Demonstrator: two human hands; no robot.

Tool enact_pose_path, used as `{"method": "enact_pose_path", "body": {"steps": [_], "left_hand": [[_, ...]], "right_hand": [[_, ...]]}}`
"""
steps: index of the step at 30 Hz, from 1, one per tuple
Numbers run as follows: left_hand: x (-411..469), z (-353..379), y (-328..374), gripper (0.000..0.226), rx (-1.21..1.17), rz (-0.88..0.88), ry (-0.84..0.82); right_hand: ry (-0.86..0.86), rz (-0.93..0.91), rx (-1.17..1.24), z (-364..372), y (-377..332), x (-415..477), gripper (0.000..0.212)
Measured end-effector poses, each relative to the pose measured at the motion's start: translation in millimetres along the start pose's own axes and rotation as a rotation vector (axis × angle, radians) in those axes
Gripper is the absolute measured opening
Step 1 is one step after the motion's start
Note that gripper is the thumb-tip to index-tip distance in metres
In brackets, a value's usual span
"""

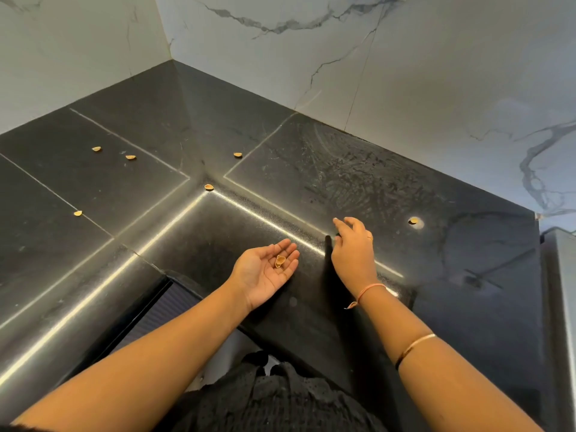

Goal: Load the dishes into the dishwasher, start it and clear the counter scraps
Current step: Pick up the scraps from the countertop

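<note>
Left hand lies palm-up, cradling 1 shell.

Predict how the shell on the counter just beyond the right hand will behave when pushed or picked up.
The shell looks small and thin, so probably very light; a second shell rests unheld on the open left hand. On the glossy counter it would likely skid when pushed. Its curved, cupped shape may rock or spin if nudged.

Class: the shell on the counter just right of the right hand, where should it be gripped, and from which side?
Probably pinch the shell across its rims from above with the right hand: it lies small and low on the flat counter.
</note>
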State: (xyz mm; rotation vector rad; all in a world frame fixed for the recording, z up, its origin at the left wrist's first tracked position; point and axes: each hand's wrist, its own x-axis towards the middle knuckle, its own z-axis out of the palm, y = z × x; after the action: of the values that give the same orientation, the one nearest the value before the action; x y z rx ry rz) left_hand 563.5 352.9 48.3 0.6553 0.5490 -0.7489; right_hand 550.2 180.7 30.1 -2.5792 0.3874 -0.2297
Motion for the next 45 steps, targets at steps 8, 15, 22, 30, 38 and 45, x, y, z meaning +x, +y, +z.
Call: {"method": "enact_pose_path", "body": {"steps": [8,15,22,30,38,45], "left_hand": [[2.2,3.9,-2.2,0.029,0.023,-0.001,-0.014],[6.3,10.1,-5.5,0.029,0.046,-0.009,-0.023],[12.0,16.9,-11.4,0.032,0.054,-0.025,-0.045],[14.9,25.4,-15.5,0.026,-0.009,-0.046,-0.045],[15.4,21.7,-11.2,0.026,-0.020,-0.004,0.001],[14.6,18.9,-9.8,0.027,-0.049,0.035,0.024]], "right_hand": [[-0.107,-0.086,-0.278,1.0,12.0,9.1,0.024],[-0.187,0.056,-0.028,-0.6,1.5,-3.4,0.011],[-0.250,0.142,0.471,-16.8,-19.8,-15.0,0.012],[-0.114,0.045,0.517,-25.9,-7.0,2.8,0.007],[-0.029,0.203,-0.165,-48.6,81.3,55.2,0.054],[-0.071,0.123,-0.322,-38.0,89.3,53.4,0.048]]}}
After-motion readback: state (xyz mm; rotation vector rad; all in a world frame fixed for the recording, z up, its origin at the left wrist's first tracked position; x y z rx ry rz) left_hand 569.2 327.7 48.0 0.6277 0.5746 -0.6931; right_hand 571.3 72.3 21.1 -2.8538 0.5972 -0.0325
